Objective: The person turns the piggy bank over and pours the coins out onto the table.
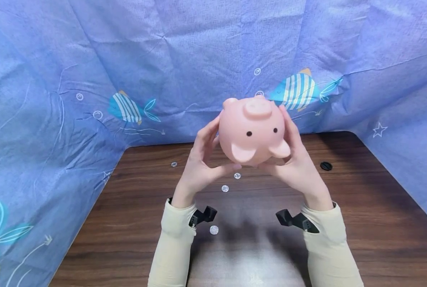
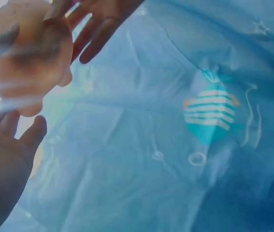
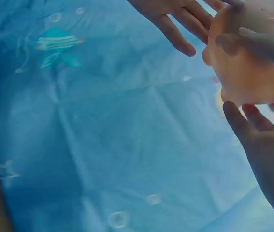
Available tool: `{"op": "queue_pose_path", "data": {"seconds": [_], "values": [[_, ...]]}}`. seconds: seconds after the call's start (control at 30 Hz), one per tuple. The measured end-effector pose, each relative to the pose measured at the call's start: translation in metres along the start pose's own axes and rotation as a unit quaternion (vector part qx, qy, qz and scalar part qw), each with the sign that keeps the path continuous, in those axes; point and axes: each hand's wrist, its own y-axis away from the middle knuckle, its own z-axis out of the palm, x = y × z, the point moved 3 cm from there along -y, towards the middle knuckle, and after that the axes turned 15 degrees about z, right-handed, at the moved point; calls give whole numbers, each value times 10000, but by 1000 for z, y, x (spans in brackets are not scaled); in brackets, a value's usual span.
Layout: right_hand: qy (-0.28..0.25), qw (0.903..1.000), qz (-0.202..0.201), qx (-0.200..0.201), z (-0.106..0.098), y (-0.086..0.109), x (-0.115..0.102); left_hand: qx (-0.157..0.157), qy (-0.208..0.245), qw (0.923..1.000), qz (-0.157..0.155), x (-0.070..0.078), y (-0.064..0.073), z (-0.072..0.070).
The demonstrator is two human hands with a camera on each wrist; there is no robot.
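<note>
A pink piggy bank [image 1: 252, 119] is held up above the table, upside down, with its snout at the top and its ears at the bottom. My left hand [image 1: 196, 165] grips one side of it, the thumb underneath near an ear. On the opposite side, my right hand [image 1: 299, 167] holds it with fingers spread along its flank. Both wrist views show the piggy bank [image 2: 28, 63] between the two hands, dim against bright light. Below it on the table lie several silver coins, among them a coin [image 1: 225, 188] and a nearer coin [image 1: 214, 230].
A round black plug [image 1: 326, 166] lies on the right part of the brown wooden table [image 1: 371, 223]. A coin [image 1: 174, 164] sits near the far left. Blue cloth [image 1: 185, 59] printed with fish hangs behind the table and along both sides.
</note>
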Motion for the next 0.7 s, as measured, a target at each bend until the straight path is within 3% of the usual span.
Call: {"op": "queue_pose_path", "data": {"seconds": [0.07,0.13,0.2,0.3,0.37,0.43,0.5,0.57,0.63,0.7], "values": [[162,9992,364,6,0,-6,10,93,6,9980,-618,-10,5,-4],[166,9945,1035,-2,-2,-14,30,300,-96,9853,-1677,-29,14,-8],[300,9801,1962,-16,-7,-20,56,445,-174,9560,-2894,-51,26,-10],[557,9407,3340,-218,-12,-23,95,427,-203,8939,-4457,-81,50,-9],[631,9142,3985,-387,-13,-23,115,362,-146,8611,-5069,-95,62,-8],[646,9007,4269,-484,-14,-22,128,378,-92,8411,-5394,-104,72,-7],[650,8950,4386,-488,-15,-21,136,452,-99,8326,-5519,-109,77,-6],[627,8914,4466,-460,-16,-21,139,463,-89,8309,-5544,-110,79,-6],[628,8936,4421,-466,-17,-21,140,406,-128,8358,-5474,-110,79,-6],[548,9036,4228,-419,-16,-23,135,397,-111,8475,-5291,-108,75,-7]]}}
